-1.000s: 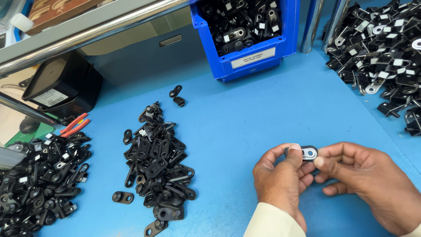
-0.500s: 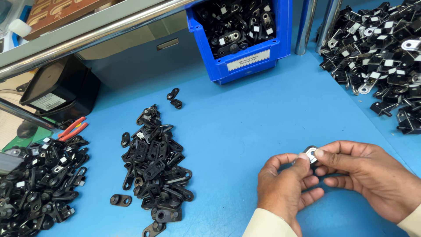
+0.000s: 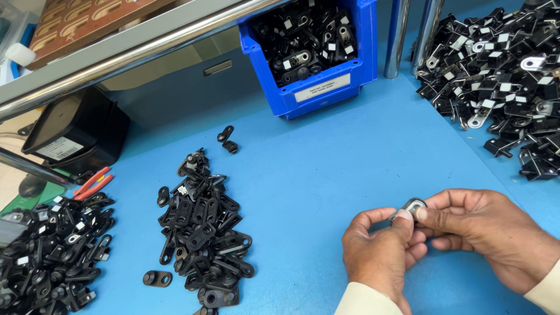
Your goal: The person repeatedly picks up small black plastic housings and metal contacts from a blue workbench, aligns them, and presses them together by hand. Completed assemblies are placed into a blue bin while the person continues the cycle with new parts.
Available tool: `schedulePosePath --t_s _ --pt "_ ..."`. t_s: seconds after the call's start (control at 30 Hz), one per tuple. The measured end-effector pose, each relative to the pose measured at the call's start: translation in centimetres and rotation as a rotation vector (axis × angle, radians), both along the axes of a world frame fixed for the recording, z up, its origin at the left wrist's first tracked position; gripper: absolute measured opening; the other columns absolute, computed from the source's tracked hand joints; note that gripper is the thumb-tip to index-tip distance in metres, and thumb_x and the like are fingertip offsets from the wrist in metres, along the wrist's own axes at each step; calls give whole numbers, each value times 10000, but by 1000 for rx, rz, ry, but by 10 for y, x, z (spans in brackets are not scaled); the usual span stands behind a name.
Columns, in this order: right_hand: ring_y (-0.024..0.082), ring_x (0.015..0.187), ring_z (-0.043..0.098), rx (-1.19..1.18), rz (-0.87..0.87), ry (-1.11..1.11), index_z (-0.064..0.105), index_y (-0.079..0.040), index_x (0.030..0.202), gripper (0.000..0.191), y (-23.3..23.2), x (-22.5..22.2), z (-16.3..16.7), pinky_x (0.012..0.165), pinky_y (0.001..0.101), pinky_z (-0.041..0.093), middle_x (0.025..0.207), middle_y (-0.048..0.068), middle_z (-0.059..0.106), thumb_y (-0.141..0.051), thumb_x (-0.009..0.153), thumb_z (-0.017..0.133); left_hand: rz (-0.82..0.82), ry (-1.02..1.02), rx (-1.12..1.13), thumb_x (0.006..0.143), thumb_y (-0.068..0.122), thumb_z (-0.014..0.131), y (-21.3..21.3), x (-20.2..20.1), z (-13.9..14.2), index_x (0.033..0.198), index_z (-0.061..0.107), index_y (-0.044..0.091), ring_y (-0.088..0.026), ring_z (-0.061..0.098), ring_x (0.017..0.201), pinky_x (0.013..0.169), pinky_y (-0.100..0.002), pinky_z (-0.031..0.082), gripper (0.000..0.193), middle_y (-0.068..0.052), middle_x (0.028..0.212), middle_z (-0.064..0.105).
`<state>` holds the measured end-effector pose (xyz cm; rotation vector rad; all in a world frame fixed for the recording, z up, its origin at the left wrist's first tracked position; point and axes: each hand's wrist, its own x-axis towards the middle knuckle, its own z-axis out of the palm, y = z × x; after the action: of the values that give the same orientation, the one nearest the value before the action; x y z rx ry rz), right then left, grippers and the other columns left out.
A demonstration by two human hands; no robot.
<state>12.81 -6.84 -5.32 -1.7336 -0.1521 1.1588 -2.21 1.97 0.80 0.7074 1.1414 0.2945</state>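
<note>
Since the earlier frame, both hands had drifted slightly right and turned the small metal-faced clip on edge. Left hand and right hand pinched it between thumb and fingers, above the blue bench, right of the black clip pile.

Bright blue tabletop under even light, steel rail crossing the upper left, two steel posts at the back, brown wooden tray above the rail
</note>
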Motion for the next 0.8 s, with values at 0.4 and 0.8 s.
schedulePosePath --t_s 0.4,0.8 --pt "301 887 749 125 -98 -98 599 -8 1332 406 0 -14 8 823 406 597 1000 257 793 30 937 686 59 45 11 930 139 749 0 2 5 1136 648 42 -124 724 759 715 -264 619 250 -78 890 740" --pt "232 941 751 278 -148 -411 684 30 1304 348 -2 -11 24 800 367 592 1043 199 794 -52 967 647 -1 192 161 897 130 780 1 -2 14 1062 666 68 -124 712 695 669 -268 605 210 -65 786 723"
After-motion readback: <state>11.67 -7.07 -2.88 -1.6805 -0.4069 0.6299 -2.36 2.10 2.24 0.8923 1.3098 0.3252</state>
